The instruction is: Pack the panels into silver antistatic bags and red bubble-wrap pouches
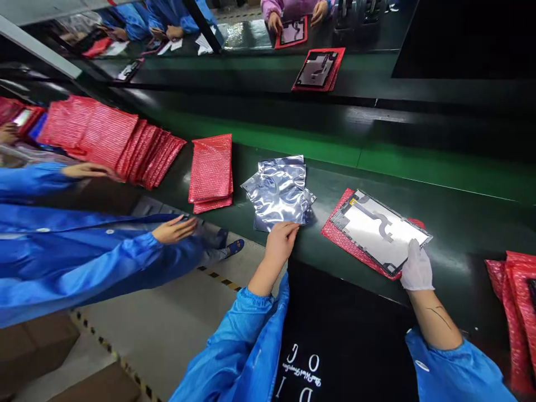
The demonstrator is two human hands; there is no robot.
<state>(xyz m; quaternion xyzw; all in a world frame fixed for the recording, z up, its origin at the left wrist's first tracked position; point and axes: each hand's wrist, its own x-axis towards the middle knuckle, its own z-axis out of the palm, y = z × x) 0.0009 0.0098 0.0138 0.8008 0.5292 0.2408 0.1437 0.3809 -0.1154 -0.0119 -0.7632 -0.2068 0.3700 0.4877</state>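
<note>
My bare left hand is at the near edge of a small pile of shiny silver anti-static bags, its fingers closed on the lower edge of the top bag. The bags lie unevenly, some turned at an angle beneath. In a white glove, my right hand grips the near right corner of a tablet screen panel. The panel has a silvery back, a black border and a grey flex cable. It rests tilted across a red bubble-wrap bag, which shows at its left and upper right.
Red bubble bags lie left of the silver pile, with a long row of more beyond. Another stack stands at far right. A co-worker's hands reach in from the left. Across the green-edged bench lies another panel.
</note>
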